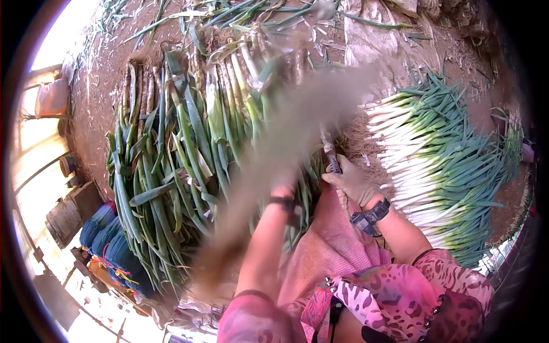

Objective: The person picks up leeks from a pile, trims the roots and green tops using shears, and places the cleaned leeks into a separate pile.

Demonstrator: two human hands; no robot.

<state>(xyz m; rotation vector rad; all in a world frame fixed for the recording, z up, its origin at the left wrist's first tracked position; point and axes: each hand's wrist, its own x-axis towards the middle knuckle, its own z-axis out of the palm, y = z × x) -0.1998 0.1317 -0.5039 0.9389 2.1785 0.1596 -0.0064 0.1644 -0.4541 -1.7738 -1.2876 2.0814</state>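
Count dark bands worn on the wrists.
2. A black band on the left wrist, partly blurred; a bulky, watch-like dark band on the right wrist. Both wrists show, though blur by the left one could hide another.

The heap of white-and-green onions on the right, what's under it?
Brown ground shows along the outer edge of the heap, and a pale sheet lies past its upper left; whatever is directly underneath is covered by the onions.

The only view looks from the wearer's head — forward and steeply down, close above the forearms — and reaches the ground beyond in a wide, rounded frame.
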